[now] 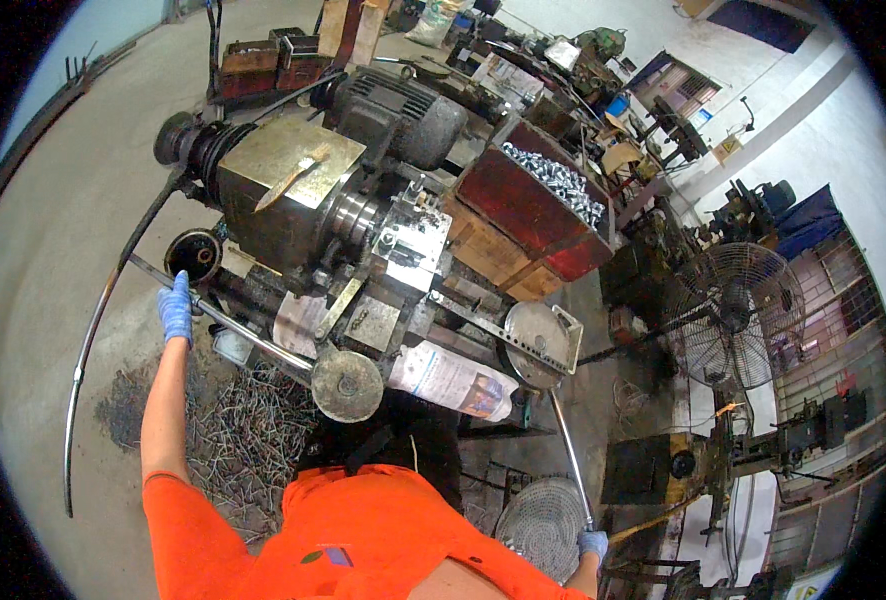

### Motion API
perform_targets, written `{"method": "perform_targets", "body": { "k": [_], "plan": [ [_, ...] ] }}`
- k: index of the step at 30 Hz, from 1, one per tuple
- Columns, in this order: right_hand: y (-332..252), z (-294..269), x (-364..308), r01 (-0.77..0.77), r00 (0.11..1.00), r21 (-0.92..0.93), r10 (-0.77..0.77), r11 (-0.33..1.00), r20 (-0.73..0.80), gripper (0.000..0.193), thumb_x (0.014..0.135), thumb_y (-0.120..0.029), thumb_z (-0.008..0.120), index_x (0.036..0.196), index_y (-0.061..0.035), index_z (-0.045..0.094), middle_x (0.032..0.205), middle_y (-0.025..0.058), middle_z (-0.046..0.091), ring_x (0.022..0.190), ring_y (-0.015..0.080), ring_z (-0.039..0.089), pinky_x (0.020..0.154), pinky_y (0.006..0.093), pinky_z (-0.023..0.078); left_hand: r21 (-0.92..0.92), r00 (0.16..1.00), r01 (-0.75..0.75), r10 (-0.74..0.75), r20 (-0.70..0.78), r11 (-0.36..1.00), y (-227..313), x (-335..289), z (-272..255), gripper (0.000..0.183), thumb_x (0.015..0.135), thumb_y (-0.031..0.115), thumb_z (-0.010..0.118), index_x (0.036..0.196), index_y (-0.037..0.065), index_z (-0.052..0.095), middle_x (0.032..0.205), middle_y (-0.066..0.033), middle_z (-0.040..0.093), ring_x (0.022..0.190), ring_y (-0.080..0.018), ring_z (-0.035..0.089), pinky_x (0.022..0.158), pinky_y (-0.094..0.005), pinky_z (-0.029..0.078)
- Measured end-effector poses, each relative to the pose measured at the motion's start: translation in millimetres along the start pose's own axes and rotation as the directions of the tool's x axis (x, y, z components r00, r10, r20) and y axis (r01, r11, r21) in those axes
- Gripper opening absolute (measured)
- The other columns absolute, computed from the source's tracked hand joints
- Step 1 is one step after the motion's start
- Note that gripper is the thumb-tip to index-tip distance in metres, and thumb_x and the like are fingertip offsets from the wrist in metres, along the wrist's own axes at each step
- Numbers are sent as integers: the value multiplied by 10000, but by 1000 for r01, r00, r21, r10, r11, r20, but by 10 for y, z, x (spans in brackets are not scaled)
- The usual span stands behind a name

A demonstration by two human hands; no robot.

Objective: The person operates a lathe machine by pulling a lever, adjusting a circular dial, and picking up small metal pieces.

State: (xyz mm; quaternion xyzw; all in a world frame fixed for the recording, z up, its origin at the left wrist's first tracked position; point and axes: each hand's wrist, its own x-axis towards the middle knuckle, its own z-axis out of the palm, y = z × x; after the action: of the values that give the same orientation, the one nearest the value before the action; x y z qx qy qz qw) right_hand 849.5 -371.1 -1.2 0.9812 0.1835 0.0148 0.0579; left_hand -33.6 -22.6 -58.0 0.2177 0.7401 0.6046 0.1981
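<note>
My left hand, in a blue glove, is closed around a long steel rod at the left side of a dark, oily lathe-like machine. The rod runs from a black round part toward a round metal disc. My right hand, also blue-gloved, grips the low end of a slim metal lever that rises to a round perforated plate. A wire mesh basket sits just left of that hand. My orange sleeves fill the bottom middle.
A red bin holding several shiny metal parts stands behind the machine. Metal shavings litter the floor at lower left. A long curved bar arcs along the left. A pedestal fan and more machines crowd the right side.
</note>
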Motion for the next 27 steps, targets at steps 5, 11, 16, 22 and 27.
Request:
{"method": "perform_targets", "body": {
  "k": [5,11,16,22,27],
  "plan": [
    [-50,-40,-77,10,1000,-22,-10,1000,1,445,667,-377,670,859,24,661,913,250,626,899,353,619,771,412,494,-43,999,35,-34,26,998,-139,105,-4,441,809,450,608,653,46,528,533,-41,511,443,-145,487,421,-309,405],
    [43,86,0,-25,1000,-22,25,999,5,452,670,-379,672,864,29,657,914,256,625,902,364,615,778,415,497,-83,1000,18,-19,-11,996,41,-23,31,414,820,426,608,672,51,514,530,-51,516,394,-148,496,358,-294,404],
    [109,129,42,-7,999,-13,7,1000,48,464,671,-386,664,862,36,654,921,258,622,907,365,613,781,419,493,-156,999,25,-19,39,987,-29,30,15,405,835,404,595,668,46,502,520,-54,514,351,-153,485,318,-289,400],
    [7,40,-105,3,1000,-19,-3,1000,26,486,690,-399,638,869,53,643,930,270,612,919,377,604,780,427,485,-89,1000,10,-10,-3,996,-25,16,-3,419,833,407,599,646,47,497,514,-48,505,361,-149,477,333,-289,397],
    [146,174,-72,1,1000,-18,-1,1000,-15,473,690,-387,639,879,47,642,929,266,615,923,382,601,783,428,485,-129,999,-35,32,-25,991,173,-132,45,411,833,400,601,658,40,513,520,-34,496,393,-134,475,363,-283,407]
  ]
}}
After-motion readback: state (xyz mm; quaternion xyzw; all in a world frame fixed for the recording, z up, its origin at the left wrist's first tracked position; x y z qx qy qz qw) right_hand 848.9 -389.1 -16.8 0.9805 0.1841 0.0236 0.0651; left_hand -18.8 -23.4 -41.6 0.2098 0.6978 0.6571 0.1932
